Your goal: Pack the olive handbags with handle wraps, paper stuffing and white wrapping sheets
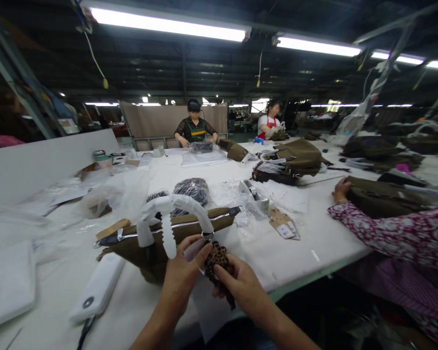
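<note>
An olive handbag [131,253] with a silver zipper lies on the white table before me, its handle [175,201] wrapped in white padding. From a metal ring [208,236] at the handle's base hangs a leopard-print fabric charm [219,253]. My left hand [184,267] is closed at the charm's upper left side, its thumb pressed by the ring. Fingers of my right hand [239,282] pinch the charm from the right, lower down. A thin translucent sheet [208,296] hangs below the hands; what keeps it there is hidden.
A white power bank [98,287] with a cable lies at left. Beyond the bag are a plastic-wrapped dark bundle [191,192], a tape dispenser [253,194] and tags [284,224]. Olive bags [299,155] stand farther back. At right, a co-worker's patterned sleeve [387,233] reaches over the table.
</note>
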Motion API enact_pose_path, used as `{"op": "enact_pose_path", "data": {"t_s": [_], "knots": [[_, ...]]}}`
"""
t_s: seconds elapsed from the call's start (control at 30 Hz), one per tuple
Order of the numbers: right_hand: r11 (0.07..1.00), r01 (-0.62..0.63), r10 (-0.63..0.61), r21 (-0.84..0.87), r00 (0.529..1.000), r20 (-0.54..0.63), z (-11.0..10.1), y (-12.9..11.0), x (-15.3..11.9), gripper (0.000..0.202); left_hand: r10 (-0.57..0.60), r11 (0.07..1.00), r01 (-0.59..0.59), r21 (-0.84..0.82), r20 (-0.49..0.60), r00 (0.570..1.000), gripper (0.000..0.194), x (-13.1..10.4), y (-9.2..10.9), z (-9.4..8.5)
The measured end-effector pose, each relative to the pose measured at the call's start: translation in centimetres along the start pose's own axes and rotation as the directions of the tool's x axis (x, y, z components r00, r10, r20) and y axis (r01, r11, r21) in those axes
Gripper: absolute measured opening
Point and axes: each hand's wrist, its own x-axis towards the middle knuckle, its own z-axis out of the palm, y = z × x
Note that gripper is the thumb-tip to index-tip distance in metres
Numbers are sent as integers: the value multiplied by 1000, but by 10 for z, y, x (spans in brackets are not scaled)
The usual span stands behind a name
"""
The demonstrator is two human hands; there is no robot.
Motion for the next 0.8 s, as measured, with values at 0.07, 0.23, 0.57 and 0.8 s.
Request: {"op": "enact_pose_path", "data": {"t_s": [0.07, 0.23, 0.57, 0.8], "knots": [[981, 87, -97, -174, 994, -52, -8, -6, -4, 37, 6, 1000, -5, 20, -14, 1000, 46, 0, 1, 0], [866, 166, -400, -472, 797, -453, -30, -19, -1, 38, -32, 999, 33, -42, 9, 999, 50, -1, 7, -2], [998, 59, -59, -6, 968, -242, -6, -17, 24, 50, -15, 1000, 12, 22, 130, 991, 49, 3, 16, -18], [998, 45, -58, -48, 954, -295, -3, -7, 26, 49, 35, 995, -40, 96, 49, 998, 46, 3, 6, -25]]}}
